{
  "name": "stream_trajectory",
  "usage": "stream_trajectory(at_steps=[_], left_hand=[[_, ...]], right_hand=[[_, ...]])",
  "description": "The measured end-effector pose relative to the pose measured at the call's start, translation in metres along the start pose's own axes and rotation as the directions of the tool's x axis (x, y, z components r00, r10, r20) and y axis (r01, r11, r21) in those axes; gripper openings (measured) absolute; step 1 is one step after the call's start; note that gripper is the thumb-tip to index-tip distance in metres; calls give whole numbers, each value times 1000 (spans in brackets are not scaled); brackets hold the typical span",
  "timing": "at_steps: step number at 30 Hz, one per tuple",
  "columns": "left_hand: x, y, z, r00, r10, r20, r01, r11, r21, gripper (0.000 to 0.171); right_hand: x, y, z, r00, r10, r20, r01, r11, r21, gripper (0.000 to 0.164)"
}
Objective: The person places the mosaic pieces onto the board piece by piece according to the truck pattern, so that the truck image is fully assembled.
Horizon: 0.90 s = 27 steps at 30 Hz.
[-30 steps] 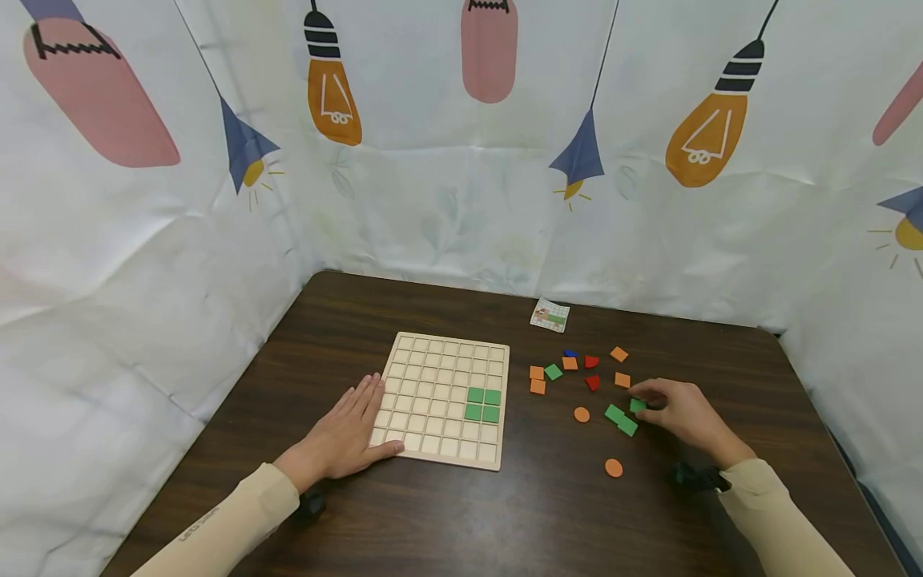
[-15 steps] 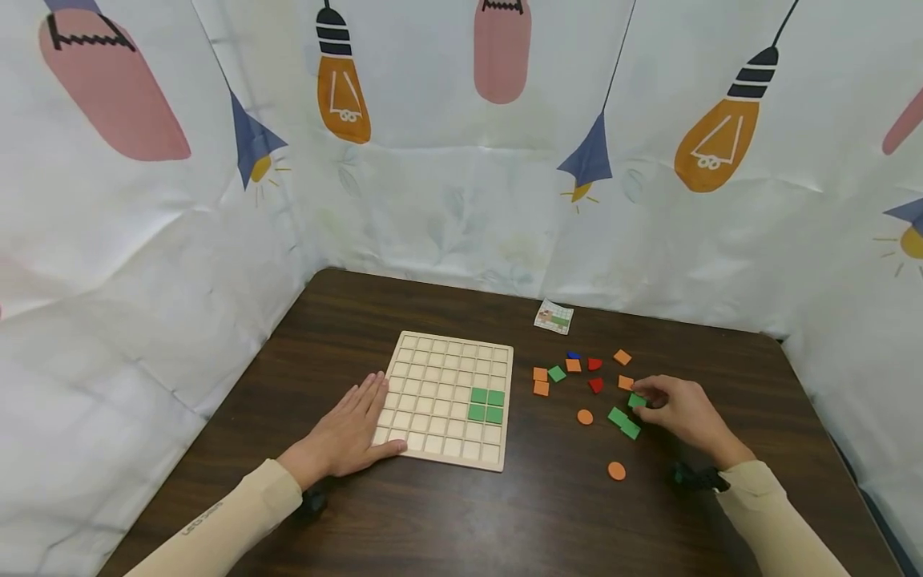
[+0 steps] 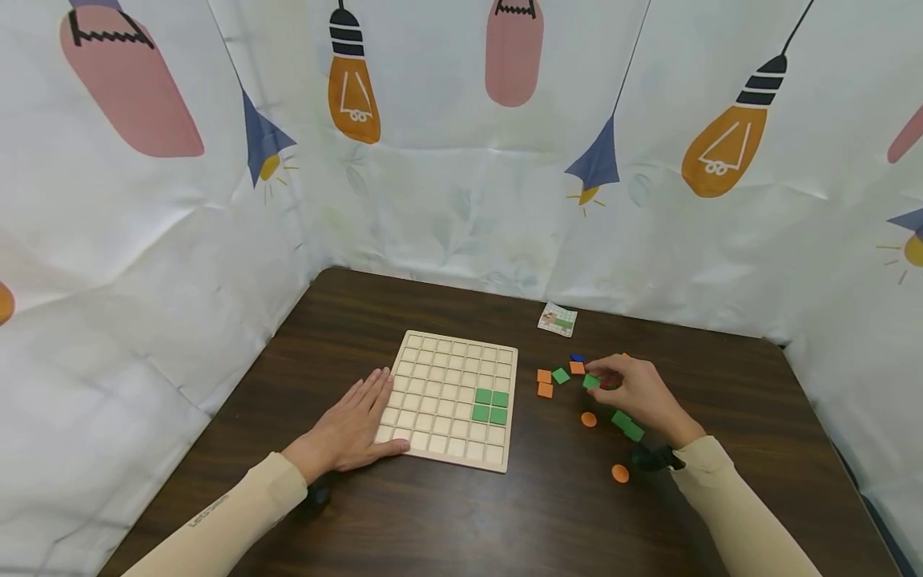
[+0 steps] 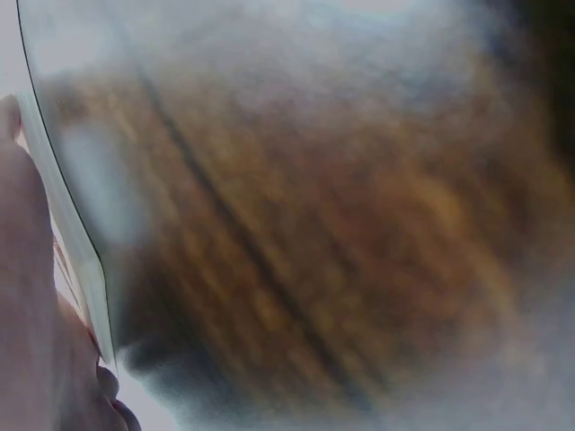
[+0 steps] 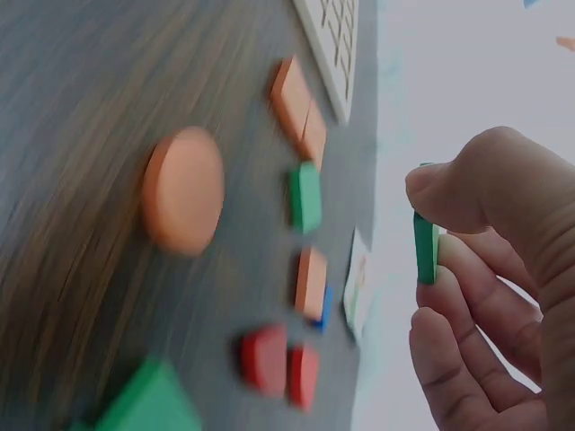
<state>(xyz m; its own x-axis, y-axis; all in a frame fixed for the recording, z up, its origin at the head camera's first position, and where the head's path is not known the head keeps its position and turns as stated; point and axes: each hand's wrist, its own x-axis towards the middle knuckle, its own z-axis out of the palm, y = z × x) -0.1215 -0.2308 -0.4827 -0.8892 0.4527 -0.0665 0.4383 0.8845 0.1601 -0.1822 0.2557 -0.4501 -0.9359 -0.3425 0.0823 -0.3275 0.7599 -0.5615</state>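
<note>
A green square tile (image 5: 426, 251) is pinched between the thumb and fingers of my right hand (image 3: 644, 393), held above the table among the loose pieces. My left hand (image 3: 344, 429) lies flat with straight fingers along the left edge of a pale wooden grid board (image 3: 433, 401), its thumb at the near corner. In the right part of the board, several green tiles (image 3: 491, 406) sit together in a two-by-two block. The left wrist view shows only part of the hand (image 4: 36, 296) against the board's edge, and the rest is blurred.
Orange squares (image 3: 545, 390), a green tile (image 3: 561, 376), a blue piece (image 3: 577, 357) and red pieces (image 5: 264, 359) lie right of the board. Nearer are orange discs (image 3: 620, 474) and green tiles (image 3: 627, 426). A small printed card (image 3: 558, 319) lies by the back edge.
My right hand has picked the green tile up from the right side of the pieces and carried it left, over the red pieces. My left hand stays on the board; the head view has shifted slightly.
</note>
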Motion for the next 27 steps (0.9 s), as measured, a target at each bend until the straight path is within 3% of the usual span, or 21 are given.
stream_trajectory(at_steps=[10, 16, 27], left_hand=[[2, -1, 2, 1000, 0, 23, 0, 1000, 5, 109], [3, -2, 7, 1000, -7, 30, 7, 1000, 7, 111], [2, -1, 4, 999, -13, 33, 14, 1000, -19, 112]], right_hand=[[32, -41, 29, 992, -113, 48, 111, 993, 37, 34], [48, -60, 45, 985, -159, 69, 152, 984, 89, 35], [72, -89, 75, 961, -249, 117, 236, 965, 110, 36]])
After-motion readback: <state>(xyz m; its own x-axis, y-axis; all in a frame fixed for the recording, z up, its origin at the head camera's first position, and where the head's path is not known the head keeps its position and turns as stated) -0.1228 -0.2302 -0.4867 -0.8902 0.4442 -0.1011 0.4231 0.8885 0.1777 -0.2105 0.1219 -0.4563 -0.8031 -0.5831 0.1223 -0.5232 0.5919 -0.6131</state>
